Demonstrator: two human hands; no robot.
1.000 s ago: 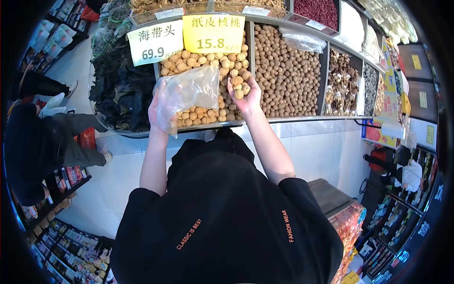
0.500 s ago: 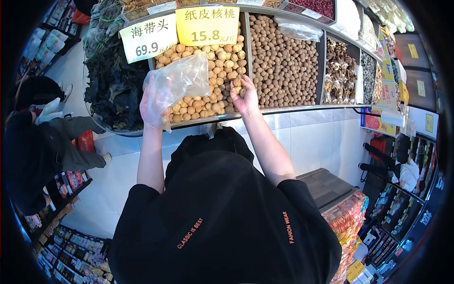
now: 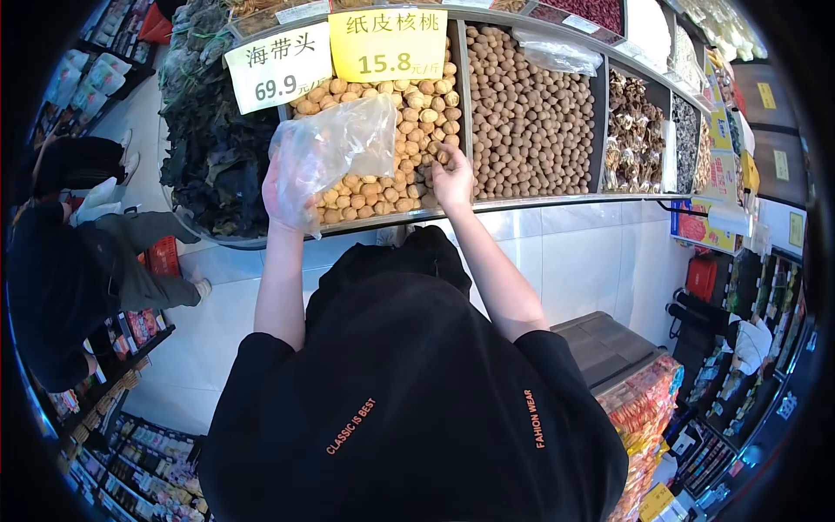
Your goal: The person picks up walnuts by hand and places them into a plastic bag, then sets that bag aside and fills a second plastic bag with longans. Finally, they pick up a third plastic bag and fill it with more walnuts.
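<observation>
While the left hand (image 3: 277, 198) closes its grip on a plastic bag (image 3: 339, 143), the right hand (image 3: 455, 181) bends over walnuts (image 3: 374, 196) in their bin (image 3: 464, 91).
Yellow sign (image 3: 388, 45) reads "纸皮核桃 15.8元/斤", pale sign (image 3: 278, 68) "海带头 69.9元/斤", black shirt (image 3: 413, 365) "CLASSIC IS BEST"; the floor (image 3: 574, 261) is pale tile; whether the right grip pinches walnuts, I cannot tell.

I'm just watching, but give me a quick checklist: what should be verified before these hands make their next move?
1. Left hand has hold of the clear plastic bag: ok.
2. Right hand is at the pale walnuts: ok, over their near right corner.
3. Right hand has a secure grip on a walnut: cannot tell, the grip is partly hidden.
4. Bag mouth is open wide enough: cannot tell, the crumpled film hides it.
5. Pale walnuts are fully in view: not ok, the bag covers some.
6. Yellow price sign is readable: ok, it shows 15.8.
</observation>
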